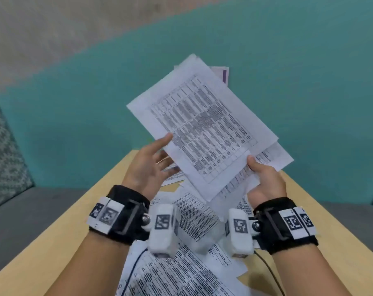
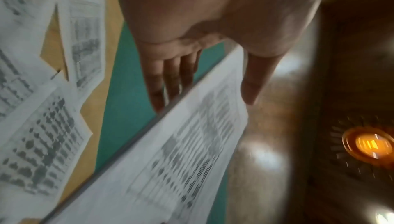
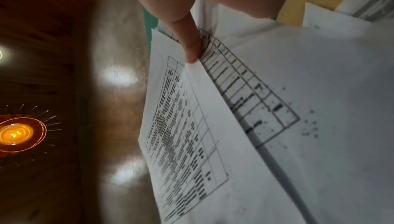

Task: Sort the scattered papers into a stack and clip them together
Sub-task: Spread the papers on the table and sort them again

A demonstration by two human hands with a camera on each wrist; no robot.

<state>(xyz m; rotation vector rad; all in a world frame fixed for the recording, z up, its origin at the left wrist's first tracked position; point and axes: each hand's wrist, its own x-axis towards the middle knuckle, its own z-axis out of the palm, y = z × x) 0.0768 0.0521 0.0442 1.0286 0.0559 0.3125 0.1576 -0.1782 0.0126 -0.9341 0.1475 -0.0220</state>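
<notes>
A loose bundle of printed sheets [image 1: 204,124] is held up in the air above the table, fanned and uneven. My right hand [image 1: 264,178] pinches its lower right corner, thumb [image 3: 192,45] on top of the pages [image 3: 266,126]. My left hand [image 1: 151,165] is at the bundle's left edge with straight fingers [image 2: 170,76] spread under the sheets [image 2: 170,151] and the thumb raised above it. More printed papers [image 1: 194,218] lie scattered on the wooden table [image 1: 53,242] beneath my wrists. No clip is visible.
Loose sheets [image 2: 42,135] cover the near middle of the table; another sheet [image 2: 85,34] lies near its far edge. A grey couch with a patterned cushion [image 1: 4,150] stands left of the table. A teal wall [image 1: 96,92] is behind.
</notes>
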